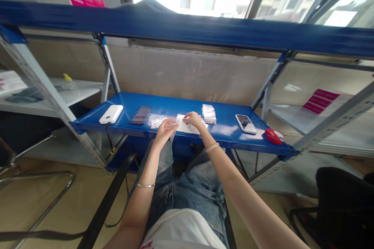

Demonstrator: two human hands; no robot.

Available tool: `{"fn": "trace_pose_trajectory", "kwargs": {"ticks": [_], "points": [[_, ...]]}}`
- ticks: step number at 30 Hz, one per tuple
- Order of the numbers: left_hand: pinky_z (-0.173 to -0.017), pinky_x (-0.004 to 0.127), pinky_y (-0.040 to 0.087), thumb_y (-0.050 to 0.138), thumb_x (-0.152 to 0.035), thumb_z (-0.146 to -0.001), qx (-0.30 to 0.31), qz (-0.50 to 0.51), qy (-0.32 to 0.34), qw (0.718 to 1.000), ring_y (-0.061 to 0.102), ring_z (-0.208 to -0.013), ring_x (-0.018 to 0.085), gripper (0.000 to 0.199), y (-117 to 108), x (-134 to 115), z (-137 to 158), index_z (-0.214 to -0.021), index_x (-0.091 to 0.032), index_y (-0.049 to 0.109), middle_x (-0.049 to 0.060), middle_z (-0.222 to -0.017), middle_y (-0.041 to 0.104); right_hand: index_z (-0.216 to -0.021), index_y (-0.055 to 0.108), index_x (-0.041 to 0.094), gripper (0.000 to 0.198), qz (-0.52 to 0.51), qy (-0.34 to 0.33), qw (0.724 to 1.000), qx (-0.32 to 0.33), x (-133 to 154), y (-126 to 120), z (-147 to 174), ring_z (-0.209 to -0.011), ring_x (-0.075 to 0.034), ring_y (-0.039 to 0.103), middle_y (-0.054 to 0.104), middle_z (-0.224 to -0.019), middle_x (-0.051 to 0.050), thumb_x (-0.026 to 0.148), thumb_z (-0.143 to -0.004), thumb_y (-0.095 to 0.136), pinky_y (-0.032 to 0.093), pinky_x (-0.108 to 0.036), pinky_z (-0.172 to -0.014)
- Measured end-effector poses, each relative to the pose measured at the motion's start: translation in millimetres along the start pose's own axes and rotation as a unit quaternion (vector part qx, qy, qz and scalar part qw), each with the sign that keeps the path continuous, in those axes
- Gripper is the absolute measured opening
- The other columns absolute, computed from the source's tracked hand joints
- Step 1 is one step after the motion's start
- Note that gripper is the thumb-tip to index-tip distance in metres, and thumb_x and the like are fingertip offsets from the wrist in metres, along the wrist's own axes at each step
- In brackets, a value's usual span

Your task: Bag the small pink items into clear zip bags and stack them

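**Hands at a white sheet on the blue shelf**

Blue shelf of a metal rack, spanning the middle of the view at knee height; everything below placed relative to it.

On its front edge, near the middle: a flat white sheet or packet, lying flat. Right hand resting on top of that sheet, fingers curled down and pinching at it. Left hand just off the shelf's front edge at the sheet's left end, palm up, fingers loosely bent around something small and clear; exact grasp too blurred to tell.

Toward the shelf's left end: white power bank. Right of centre: smartphone, face up. Behind the sheet: clear packet. At the far right corner: small red object.
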State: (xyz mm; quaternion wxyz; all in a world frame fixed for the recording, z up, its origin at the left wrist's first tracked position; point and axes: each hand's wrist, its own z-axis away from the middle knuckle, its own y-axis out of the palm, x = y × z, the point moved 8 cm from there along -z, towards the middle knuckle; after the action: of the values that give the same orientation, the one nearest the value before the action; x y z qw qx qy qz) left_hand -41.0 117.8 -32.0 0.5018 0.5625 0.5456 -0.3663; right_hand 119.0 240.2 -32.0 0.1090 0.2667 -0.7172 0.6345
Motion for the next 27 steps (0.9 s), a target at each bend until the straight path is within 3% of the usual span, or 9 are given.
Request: {"fn": "trace_pose_trajectory", "kwargs": {"ticks": [8, 12, 15, 20, 24, 27], "points": [[-0.094, 0.038, 0.045, 0.078, -0.034, -0.063, -0.002, 0.001, 0.014, 1.000, 0.061, -0.103, 0.024, 0.048, -3, 1, -1, -0.105, -0.019, 0.062, 0.008, -0.103, 0.066, -0.078, 0.073, 0.016, 0.012, -0.047, -0.030, 0.998, -0.006, 14, -17, 1, -0.075, -0.019, 0.065, 0.070, -0.071, -0.005, 0.026, -0.075, 0.067, 0.047, -0.032, -0.078], [-0.092, 0.037, 0.046, 0.077, -0.036, -0.064, -0.003, -0.013, 0.013, 1.000, 0.061, -0.104, 0.024, 0.048, -2, 1, 0, -0.107, -0.020, 0.062, 0.009, -0.108, 0.066, -0.079, 0.072, 0.014, 0.019, -0.201, -0.138, 0.970, -0.018, 40, -53, 14, -0.082, -0.018, 0.065, 0.072, -0.085, -0.006, 0.031, -0.072, 0.069, 0.048, -0.027, -0.074], [-0.092, 0.037, 0.046, 0.076, -0.036, -0.065, 0.000, -0.012, 0.013, 1.000, 0.062, -0.104, 0.024, 0.049, 1, 2, 0, -0.109, -0.020, 0.061, 0.009, -0.111, 0.066, -0.078, 0.073, 0.016, 0.020, -0.235, -0.206, 0.949, 0.035, 67, -69, 30, -0.092, -0.019, 0.063, 0.071, -0.093, -0.007, 0.034, -0.072, 0.069, 0.048, -0.028, -0.079], [-0.094, 0.039, 0.046, 0.076, -0.036, -0.065, 0.007, -0.020, 0.011, 1.000, 0.061, -0.105, 0.025, 0.051, 4, 2, 1, -0.110, -0.019, 0.060, 0.010, -0.109, 0.066, -0.085, 0.074, 0.017, 0.022, -0.211, -0.256, 0.936, 0.121, 96, -66, 47, -0.092, -0.021, 0.063, 0.071, -0.094, -0.005, 0.035, -0.074, 0.067, 0.048, -0.028, -0.078], [-0.096, 0.039, 0.044, 0.077, -0.034, -0.064, -0.002, -0.004, 0.005, 1.000, 0.060, -0.108, 0.025, 0.048, -2, 0, 0, -0.107, -0.019, 0.060, 0.010, -0.110, 0.066, -0.090, 0.073, 0.016, 0.025, -0.235, -0.223, 0.944, 0.066, 75, -61, 34, -0.090, -0.019, 0.064, 0.072, -0.095, -0.006, 0.036, -0.077, 0.064, 0.047, -0.027, -0.078], [-0.097, 0.038, 0.043, 0.077, -0.034, -0.063, -0.019, -0.002, 0.003, 1.000, 0.059, -0.109, 0.025, 0.048, -11, -3, 0, -0.105, -0.018, 0.061, 0.010, -0.112, 0.065, -0.077, 0.073, 0.015, 0.018, -0.121, -0.124, 0.984, 0.032, 34, -46, 21, -0.079, -0.019, 0.065, 0.072, -0.082, -0.007, 0.032, -0.073, 0.070, 0.046, -0.025, -0.070]]}}
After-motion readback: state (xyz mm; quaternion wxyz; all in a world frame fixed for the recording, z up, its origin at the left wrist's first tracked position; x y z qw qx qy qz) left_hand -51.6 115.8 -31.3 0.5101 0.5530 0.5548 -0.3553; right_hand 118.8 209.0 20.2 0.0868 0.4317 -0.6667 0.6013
